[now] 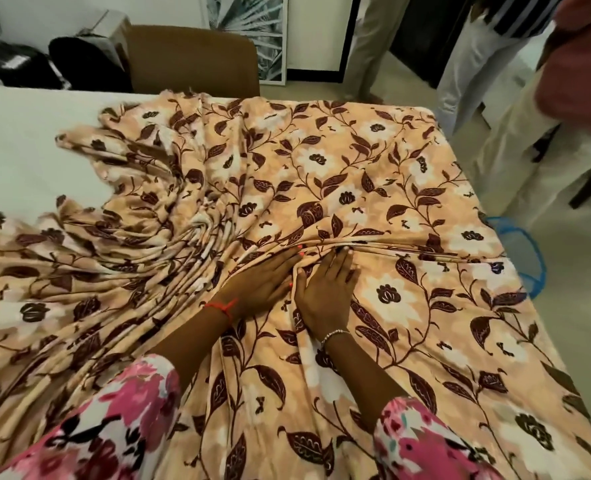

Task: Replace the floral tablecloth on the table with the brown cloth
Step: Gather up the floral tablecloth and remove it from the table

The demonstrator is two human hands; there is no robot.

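Floral tablecloth (339,174) bunched toward centre, pleats fanning to 9 o'clock, bare surface (27,150) exposed at 10 o'clock. Left hand (259,282), right hand (328,289) flat, grip wide, holding nothing, pressing ridge at 6 o'clock to gather. Brown cloth unseen.

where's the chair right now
In the head view the brown chair stands at the table's far side, upper left of centre, just beyond the bunched floral tablecloth.

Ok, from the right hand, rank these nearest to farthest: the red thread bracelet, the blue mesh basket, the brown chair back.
1. Red thread bracelet, on the left wrist, just left of the right hand.
2. Blue mesh basket, floor, right.
3. Brown chair back, beyond the table.
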